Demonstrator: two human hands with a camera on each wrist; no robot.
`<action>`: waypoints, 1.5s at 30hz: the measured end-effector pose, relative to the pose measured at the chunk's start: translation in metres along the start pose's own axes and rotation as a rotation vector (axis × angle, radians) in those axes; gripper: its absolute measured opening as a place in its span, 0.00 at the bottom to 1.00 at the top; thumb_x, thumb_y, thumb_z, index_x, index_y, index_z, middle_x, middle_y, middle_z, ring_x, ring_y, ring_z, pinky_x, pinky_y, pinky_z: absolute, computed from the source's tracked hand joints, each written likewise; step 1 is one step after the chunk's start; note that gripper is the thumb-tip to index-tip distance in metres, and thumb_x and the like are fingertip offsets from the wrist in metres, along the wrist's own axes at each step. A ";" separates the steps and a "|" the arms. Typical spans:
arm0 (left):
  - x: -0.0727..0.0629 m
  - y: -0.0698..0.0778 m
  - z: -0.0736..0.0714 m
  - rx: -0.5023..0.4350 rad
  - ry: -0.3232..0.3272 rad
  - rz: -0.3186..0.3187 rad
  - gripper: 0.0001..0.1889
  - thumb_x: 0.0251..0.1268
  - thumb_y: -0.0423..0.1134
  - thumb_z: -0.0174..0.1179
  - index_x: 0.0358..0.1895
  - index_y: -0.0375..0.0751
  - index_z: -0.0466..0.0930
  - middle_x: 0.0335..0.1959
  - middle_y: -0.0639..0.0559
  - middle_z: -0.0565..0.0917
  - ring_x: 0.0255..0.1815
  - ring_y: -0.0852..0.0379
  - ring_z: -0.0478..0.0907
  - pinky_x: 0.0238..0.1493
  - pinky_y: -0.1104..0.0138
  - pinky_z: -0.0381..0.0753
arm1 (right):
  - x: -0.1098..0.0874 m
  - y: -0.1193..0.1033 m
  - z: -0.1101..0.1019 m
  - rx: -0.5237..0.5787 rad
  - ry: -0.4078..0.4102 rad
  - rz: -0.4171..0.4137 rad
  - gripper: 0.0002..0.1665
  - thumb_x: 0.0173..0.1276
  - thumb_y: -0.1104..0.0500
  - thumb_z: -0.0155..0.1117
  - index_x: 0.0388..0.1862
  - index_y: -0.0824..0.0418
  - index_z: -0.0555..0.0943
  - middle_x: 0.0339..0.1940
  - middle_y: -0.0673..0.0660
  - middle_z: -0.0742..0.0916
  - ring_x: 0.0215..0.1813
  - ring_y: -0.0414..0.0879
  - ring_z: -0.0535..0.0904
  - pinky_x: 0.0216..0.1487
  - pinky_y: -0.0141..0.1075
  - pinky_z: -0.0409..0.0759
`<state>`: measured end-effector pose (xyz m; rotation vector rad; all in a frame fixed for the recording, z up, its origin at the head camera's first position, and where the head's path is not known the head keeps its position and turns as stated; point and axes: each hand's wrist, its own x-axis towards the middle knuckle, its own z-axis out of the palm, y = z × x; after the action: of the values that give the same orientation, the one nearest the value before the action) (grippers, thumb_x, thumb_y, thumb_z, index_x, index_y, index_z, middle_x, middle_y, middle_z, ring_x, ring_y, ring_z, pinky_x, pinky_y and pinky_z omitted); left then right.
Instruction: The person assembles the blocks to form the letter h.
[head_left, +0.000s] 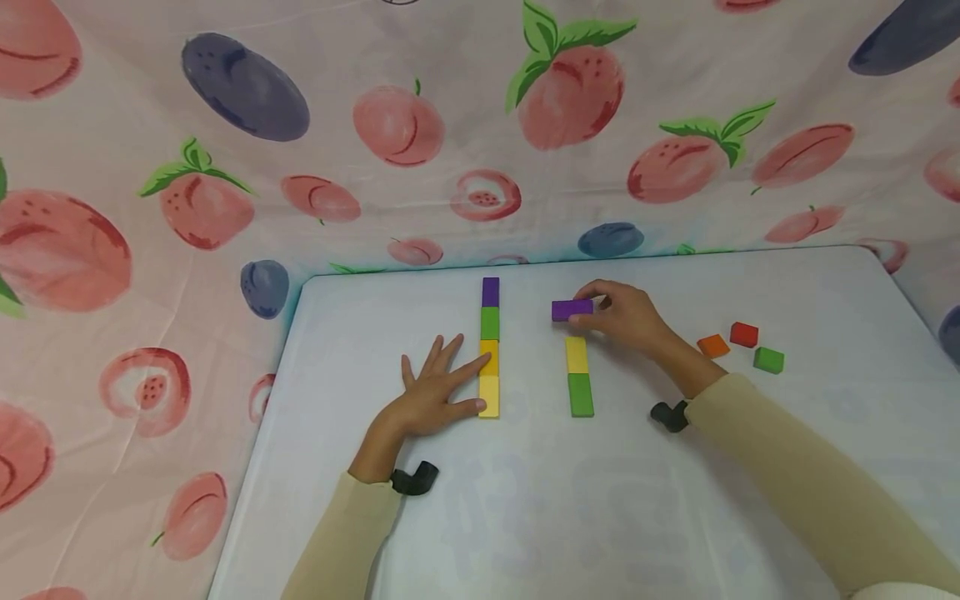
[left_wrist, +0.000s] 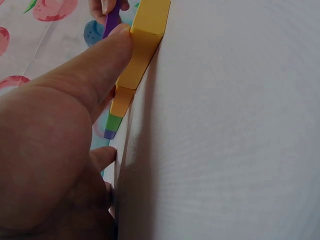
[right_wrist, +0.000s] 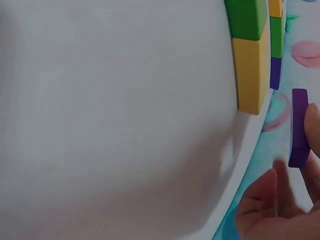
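A straight column of blocks stands left of centre in the head view: purple [head_left: 491, 292] at the far end, then green [head_left: 490, 323], orange [head_left: 492, 346] and pale yellow [head_left: 490, 398]. My left hand [head_left: 426, 403] has its fingers spread, with index finger and thumb touching the column's near side. To the right, a yellow block [head_left: 576, 356] and a green block [head_left: 581, 395] form a shorter row. Beyond that row's far end, my right hand [head_left: 630, 317] pinches another purple block [head_left: 564, 311] between thumb and fingers. The right wrist view shows this purple block [right_wrist: 299, 125] apart from the yellow one.
Loose orange [head_left: 713, 346], red [head_left: 744, 335] and green [head_left: 768, 360] blocks lie on the right of the white table [head_left: 525, 517]. A fruit-print cloth [head_left: 435, 50] hangs behind the table's far edge. Black wrist devices [head_left: 416, 478] sit at both cuffs.
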<state>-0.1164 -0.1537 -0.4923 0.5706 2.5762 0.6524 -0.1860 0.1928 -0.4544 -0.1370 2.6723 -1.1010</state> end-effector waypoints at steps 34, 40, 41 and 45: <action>0.000 0.000 0.000 0.005 0.007 0.007 0.38 0.69 0.67 0.56 0.80 0.75 0.53 0.87 0.53 0.36 0.86 0.43 0.22 0.69 0.28 0.13 | 0.052 -0.056 0.045 -0.068 -0.046 0.137 0.23 0.62 0.45 0.78 0.53 0.53 0.88 0.50 0.56 0.86 0.56 0.53 0.75 0.61 0.47 0.75; -0.001 0.001 -0.001 0.007 0.004 0.007 0.38 0.70 0.67 0.56 0.80 0.75 0.53 0.87 0.54 0.35 0.86 0.45 0.22 0.69 0.28 0.14 | 0.057 -0.053 0.046 -0.037 -0.076 0.187 0.23 0.62 0.44 0.77 0.52 0.53 0.87 0.51 0.56 0.85 0.57 0.53 0.75 0.62 0.48 0.76; -0.001 0.001 -0.001 0.005 0.005 0.009 0.38 0.70 0.67 0.56 0.80 0.74 0.54 0.87 0.54 0.35 0.86 0.45 0.22 0.69 0.28 0.14 | 0.058 -0.052 0.047 -0.030 -0.078 0.196 0.23 0.62 0.44 0.77 0.52 0.53 0.87 0.51 0.56 0.85 0.57 0.53 0.75 0.62 0.48 0.76; -0.002 0.002 -0.002 0.004 0.012 0.014 0.37 0.70 0.66 0.56 0.80 0.74 0.54 0.87 0.53 0.36 0.86 0.45 0.22 0.69 0.28 0.14 | 0.060 -0.052 0.049 -0.018 -0.084 0.208 0.22 0.62 0.45 0.78 0.51 0.52 0.86 0.51 0.56 0.85 0.57 0.53 0.75 0.62 0.47 0.77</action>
<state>-0.1150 -0.1538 -0.4896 0.5879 2.5874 0.6576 -0.2315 0.1117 -0.4631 0.0885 2.5538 -0.9849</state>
